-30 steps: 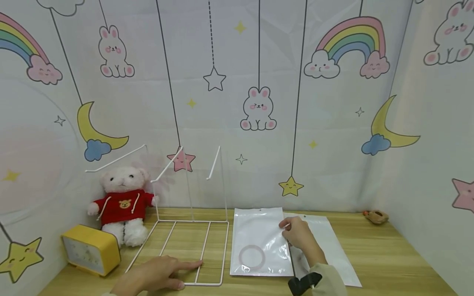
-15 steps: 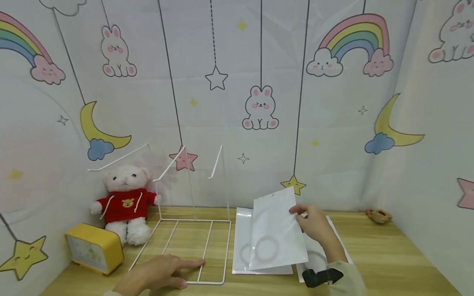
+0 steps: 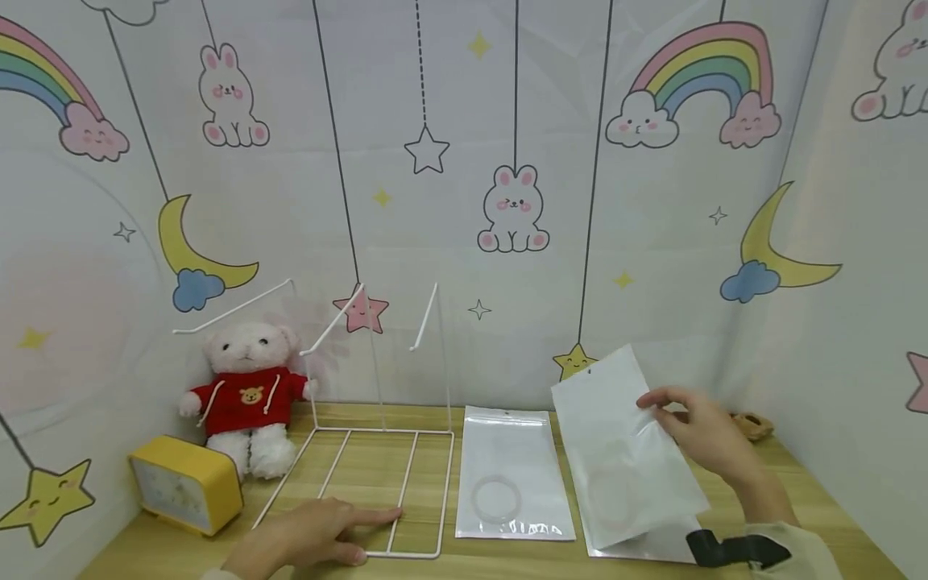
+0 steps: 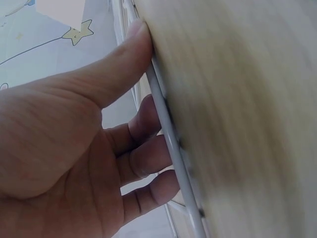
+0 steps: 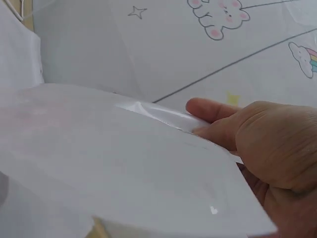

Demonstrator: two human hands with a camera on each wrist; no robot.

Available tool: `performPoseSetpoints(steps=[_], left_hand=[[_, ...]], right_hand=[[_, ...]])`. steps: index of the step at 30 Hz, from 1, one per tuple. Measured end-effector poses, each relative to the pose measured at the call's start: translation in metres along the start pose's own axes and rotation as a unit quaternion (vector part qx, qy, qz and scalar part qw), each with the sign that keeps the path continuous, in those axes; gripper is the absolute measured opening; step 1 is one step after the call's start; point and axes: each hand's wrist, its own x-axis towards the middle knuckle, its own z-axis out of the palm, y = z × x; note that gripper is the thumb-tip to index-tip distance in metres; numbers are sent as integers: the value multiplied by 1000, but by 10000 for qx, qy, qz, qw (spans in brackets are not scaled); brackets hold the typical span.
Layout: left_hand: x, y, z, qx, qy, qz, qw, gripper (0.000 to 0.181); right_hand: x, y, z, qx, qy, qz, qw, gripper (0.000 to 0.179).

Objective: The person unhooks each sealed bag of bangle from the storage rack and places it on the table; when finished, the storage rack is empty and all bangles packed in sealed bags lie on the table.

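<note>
My right hand (image 3: pixel 699 431) pinches the right edge of a white plastic pouch (image 3: pixel 602 403) between thumb and fingers. The pouch hangs tilted, with a faint ring shape showing through it, over another white pouch (image 3: pixel 670 541) on the table. In the right wrist view the held pouch (image 5: pixel 114 158) bends away from the hand (image 5: pixel 267 144). My left hand (image 3: pixel 312 532) rests on the base of a white wire rack (image 3: pixel 449 475), index finger stretched along the floor to a crossbar. Seen from the left wrist, thumb and fingertips (image 4: pixel 163 191) touch the rack's front bar (image 4: pixel 171 134).
Between rack and held pouch lies a flat white pouch (image 3: pixel 515 451) with a ring inside. At left stand a yellow clock (image 3: pixel 210 483) and a plush bear (image 3: pixel 250 403) in red. A small brown wooden object (image 3: pixel 754 425) sits at back right. Patterned cloth hangs behind.
My right hand has lifted a pouch off the one beside the rack and carried it right, over the other pouch. The left hand stays on the rack.
</note>
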Motion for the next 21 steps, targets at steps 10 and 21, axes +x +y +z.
performPoseSetpoints(steps=[10, 21], left_hand=[[0, 1, -1, 9, 54, 27, 10000, 60], [1, -3, 3, 77, 54, 129, 9999, 59]], right_hand=[[-10, 26, -51, -1067, -41, -165, 9941, 18], [-30, 78, -73, -1469, -205, -61, 9889, 17]])
